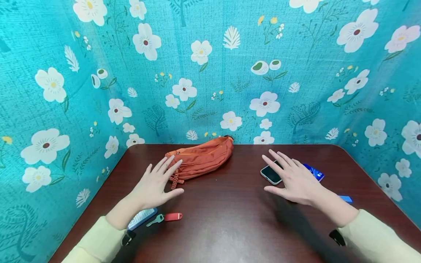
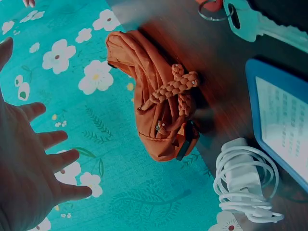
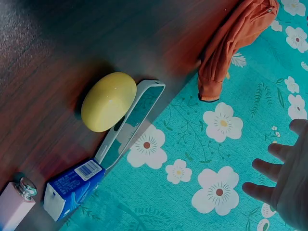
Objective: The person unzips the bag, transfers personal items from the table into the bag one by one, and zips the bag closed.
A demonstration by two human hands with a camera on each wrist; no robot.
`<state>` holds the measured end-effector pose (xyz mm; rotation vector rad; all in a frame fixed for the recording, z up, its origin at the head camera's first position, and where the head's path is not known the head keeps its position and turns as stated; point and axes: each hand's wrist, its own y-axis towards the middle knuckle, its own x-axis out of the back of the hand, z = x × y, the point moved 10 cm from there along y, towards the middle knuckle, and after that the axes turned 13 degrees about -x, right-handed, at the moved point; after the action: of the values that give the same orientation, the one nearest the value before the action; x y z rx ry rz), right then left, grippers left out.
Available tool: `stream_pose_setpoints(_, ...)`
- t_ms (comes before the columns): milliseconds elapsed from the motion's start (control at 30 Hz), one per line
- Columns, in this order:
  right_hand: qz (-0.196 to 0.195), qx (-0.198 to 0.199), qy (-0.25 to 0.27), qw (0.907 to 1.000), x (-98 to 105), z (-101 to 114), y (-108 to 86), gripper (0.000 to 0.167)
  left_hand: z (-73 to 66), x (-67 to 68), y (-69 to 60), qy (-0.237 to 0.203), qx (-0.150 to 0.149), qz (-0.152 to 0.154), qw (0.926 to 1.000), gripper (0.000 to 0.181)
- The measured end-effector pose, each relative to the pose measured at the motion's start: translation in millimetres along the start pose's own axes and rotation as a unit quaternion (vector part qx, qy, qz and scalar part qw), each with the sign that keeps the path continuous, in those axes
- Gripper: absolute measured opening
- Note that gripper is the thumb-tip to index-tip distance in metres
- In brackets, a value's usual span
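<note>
Head cam first: both hands are up over the desk [image 1: 217, 233], fingers spread, holding nothing. The left hand [image 1: 156, 186] is left of centre, nearest the orange bag [image 1: 204, 157], which lies at the middle of the frame by the curtain [image 1: 230, 73]. The right hand [image 1: 294, 179] is right of centre, partly covering a phone [image 1: 271, 174]. Key [image 1: 155, 220] and red tag [image 1: 173, 217] sit lower left.

Left wrist cam: spread fingers at the left edge, apart from the bag in the upper middle. White charger [image 2: 240, 178] with coiled cable at lower right. Bag looks like soft, light fabric that'd sag, so I'd pinch the braided pull [image 2: 175, 89] or scoop a whole fold.

Right wrist cam: fingers spread at lower right, thumb out of sight. Phone's left of centre, between a yellow rounded thing [image 3: 109, 102] and a blue pack [image 3: 74, 185]. Phone's probably stiff, slick and breakable; I'd grip its long edges.
</note>
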<state>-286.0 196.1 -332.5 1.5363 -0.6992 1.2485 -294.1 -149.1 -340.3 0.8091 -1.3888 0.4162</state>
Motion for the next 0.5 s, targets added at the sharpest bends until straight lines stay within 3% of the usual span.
stream_pose_setpoints(200, 0.003, 0.010, 0.015, 0.9998, -2, -2, 2.3, 0.091, 9.4, -2.3, 1.1, -0.021, -0.007, 0.002, 0.9997, 0.088)
stream_pose_setpoints(500, 0.025, -0.001, 0.039, 0.9989, -11, -4, 5.5, 0.090, 30.6, -8.8, 5.9, -0.091, -0.012, -0.003, 0.9957, 0.086)
